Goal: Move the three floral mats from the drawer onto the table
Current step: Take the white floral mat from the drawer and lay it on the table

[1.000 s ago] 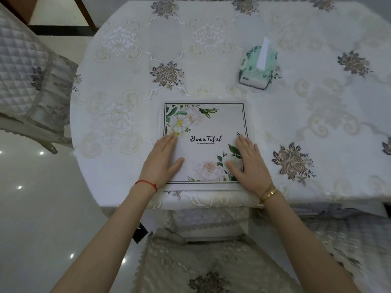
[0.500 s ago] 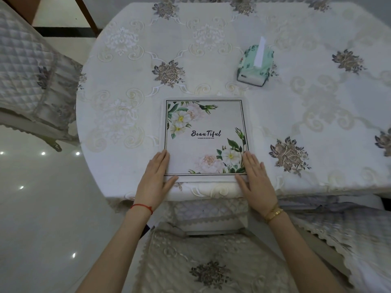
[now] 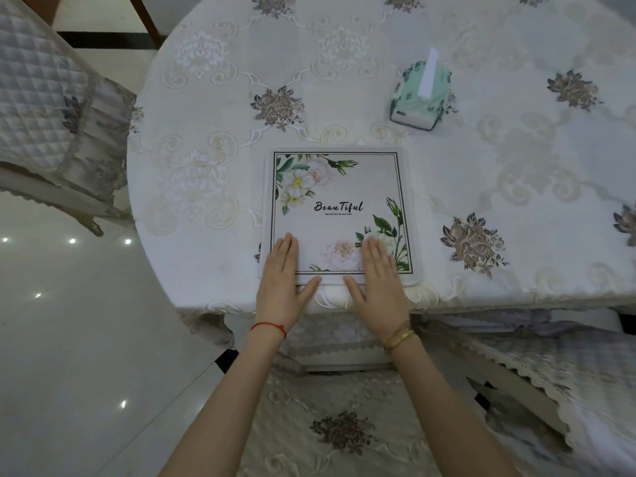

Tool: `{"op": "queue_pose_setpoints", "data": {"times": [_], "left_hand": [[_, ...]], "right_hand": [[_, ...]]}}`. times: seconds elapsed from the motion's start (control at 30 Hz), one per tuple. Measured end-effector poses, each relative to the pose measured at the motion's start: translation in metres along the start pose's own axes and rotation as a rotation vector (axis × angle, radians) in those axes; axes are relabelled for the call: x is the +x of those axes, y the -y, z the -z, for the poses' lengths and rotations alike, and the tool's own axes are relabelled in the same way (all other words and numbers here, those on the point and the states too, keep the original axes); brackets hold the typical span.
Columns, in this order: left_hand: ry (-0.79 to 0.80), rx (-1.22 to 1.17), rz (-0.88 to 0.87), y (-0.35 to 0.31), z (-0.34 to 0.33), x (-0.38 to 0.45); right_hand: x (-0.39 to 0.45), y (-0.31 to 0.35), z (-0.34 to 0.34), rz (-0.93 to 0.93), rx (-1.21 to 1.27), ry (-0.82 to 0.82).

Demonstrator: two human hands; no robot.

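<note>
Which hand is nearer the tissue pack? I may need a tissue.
Right. The right hand lies below the tissue pack; the left hand is farther left.

Counts, head view:
- floral mat: 1 visible face, square, "Beautiful" print. Edges look like a stack; can't tell how many layers.
- hands: 2, left hand and right hand, both flat with straight fingers on the mat's near edge.
- wristbands: 2, red string on left, gold bracelet on right.
- tissue pack: 1, green.
- table: 1, round, embroidered cloth.
- chairs: 3, one far left, one below the hands, one lower right.
</note>
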State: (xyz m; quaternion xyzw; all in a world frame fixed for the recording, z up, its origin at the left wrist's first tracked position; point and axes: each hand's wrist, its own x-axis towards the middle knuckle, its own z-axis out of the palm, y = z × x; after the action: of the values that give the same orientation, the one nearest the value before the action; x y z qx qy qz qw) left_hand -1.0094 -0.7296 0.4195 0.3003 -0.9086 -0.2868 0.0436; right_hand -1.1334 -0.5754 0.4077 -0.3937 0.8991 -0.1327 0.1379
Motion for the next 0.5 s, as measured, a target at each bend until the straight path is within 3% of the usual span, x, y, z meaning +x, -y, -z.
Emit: {"op": "queue_pose_setpoints", "data": {"times": [0.27,0.5], "left_hand": [[-0.009,0.024,0.005,0.024,0.016,0.001],[0.023,0.103,-0.116,0.022,0.031,0.078]], "right_hand": [[-0.014,-0.048,0.031,-0.068,0.024,0.004],[0.088,-0.020,0.059,0.092,0.123,-0.010]]}}
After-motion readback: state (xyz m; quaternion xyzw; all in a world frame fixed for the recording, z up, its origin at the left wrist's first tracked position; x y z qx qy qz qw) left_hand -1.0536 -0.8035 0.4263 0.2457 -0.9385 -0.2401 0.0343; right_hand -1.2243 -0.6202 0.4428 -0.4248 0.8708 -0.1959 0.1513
